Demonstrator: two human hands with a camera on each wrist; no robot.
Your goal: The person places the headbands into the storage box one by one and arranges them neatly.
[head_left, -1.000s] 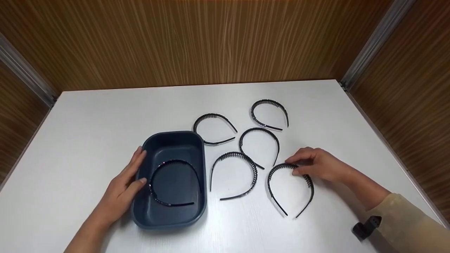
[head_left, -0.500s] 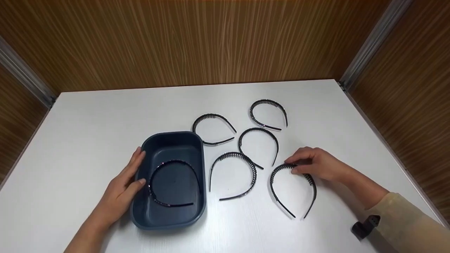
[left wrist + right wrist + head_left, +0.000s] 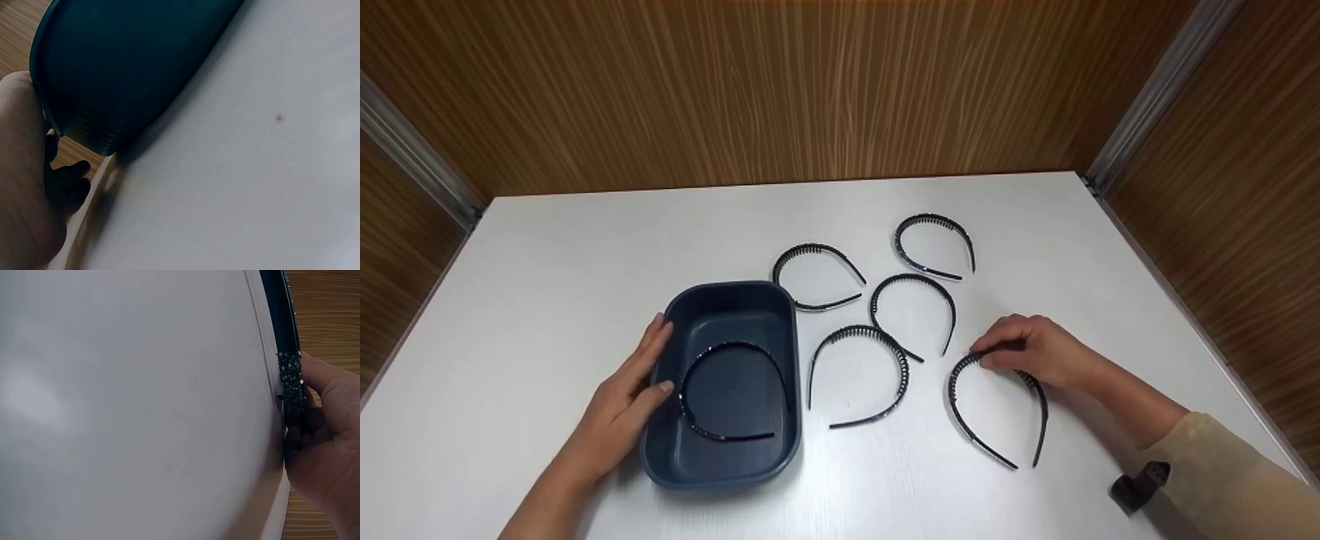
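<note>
A dark blue tray (image 3: 786, 352) lies on the white table (image 3: 547, 262) with one black toothed headband (image 3: 690, 409) inside it. My left hand (image 3: 626, 390) rests flat against the tray's left wall (image 3: 101, 79), fingers straight. My right hand (image 3: 1035, 349) pinches the top of another black headband (image 3: 997, 450) at the right, whose studded band (image 3: 289, 382) shows in the right wrist view. That headband's two ends point toward me.
Several more black headbands lie between the tray and my right hand: one (image 3: 859, 375) beside the tray, one (image 3: 913, 307) behind it, one (image 3: 814, 274) at the tray's far corner, one (image 3: 934, 244) farthest back. Wood panels wall the table's back and sides.
My right hand has turned the headband it pinches, swinging its ends to the right. The left hand and tray have stayed put.
</note>
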